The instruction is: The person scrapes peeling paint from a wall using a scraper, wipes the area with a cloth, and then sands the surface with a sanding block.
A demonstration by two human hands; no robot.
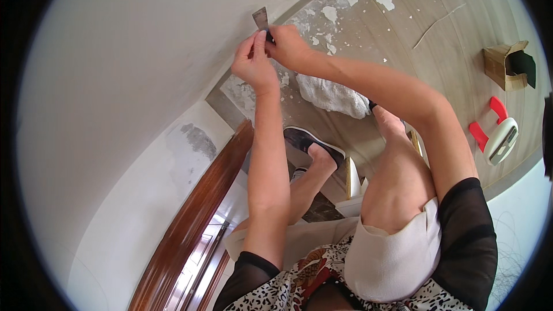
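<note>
A scraper with a flat metal blade point(261, 18) and a black handle is held up close to the pale wall, blade pointing away from me. My right hand point(290, 48) is closed round its handle. Beside it, my left hand point(254, 68) is closed in a pinch, thumb and fingertips against the scraper where blade meets handle. The fingers of both hands partly hide the handle. From this view I cannot tell whether the blade touches the wall point(144, 40).
White flakes point(385, 2) litter the floor along the wall. A bundled white cloth point(331, 97) lies near my feet. At right are an open cardboard box point(496, 68) and a white-topped stool with red legs point(500, 141). A brown wooden rail point(193, 219) runs at left.
</note>
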